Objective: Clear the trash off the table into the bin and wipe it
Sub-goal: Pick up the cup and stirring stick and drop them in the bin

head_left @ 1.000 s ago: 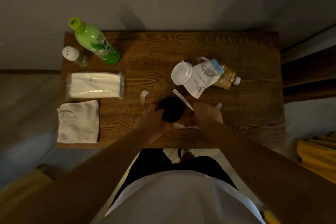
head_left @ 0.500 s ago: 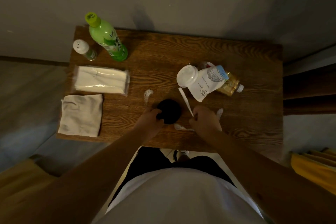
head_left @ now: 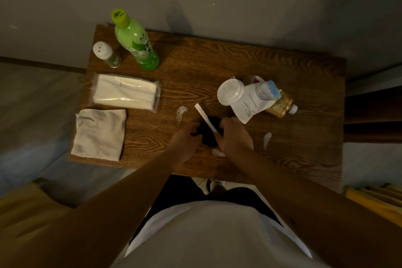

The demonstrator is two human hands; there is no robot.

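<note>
A small black round bin [head_left: 210, 137] stands near the front edge of the wooden table [head_left: 217, 67]. My left hand [head_left: 185, 139] grips its left rim. My right hand [head_left: 233, 135] is shut on a long white paper stick [head_left: 203, 115], which slants up and left across the bin's mouth. Crumpled white paper scraps lie left of the bin [head_left: 181, 112], right of my right hand [head_left: 267, 138] and just in front of the bin [head_left: 217, 152]. A white paper cup with a lid [head_left: 245, 100] lies on its side, resting on a tipped amber bottle [head_left: 280, 104].
A green bottle [head_left: 134, 41] and a white-capped shaker [head_left: 106, 54] stand at the back left. A wrapped tissue pack [head_left: 126, 93] and a folded grey cloth [head_left: 100, 134] lie at the left. A wall runs along the table's far edge; yellow fabric [head_left: 374, 200] shows at lower right.
My right hand closed on the white stick, lifted it off the table and brought it over the black bin. My left hand stayed on the bin's rim.
</note>
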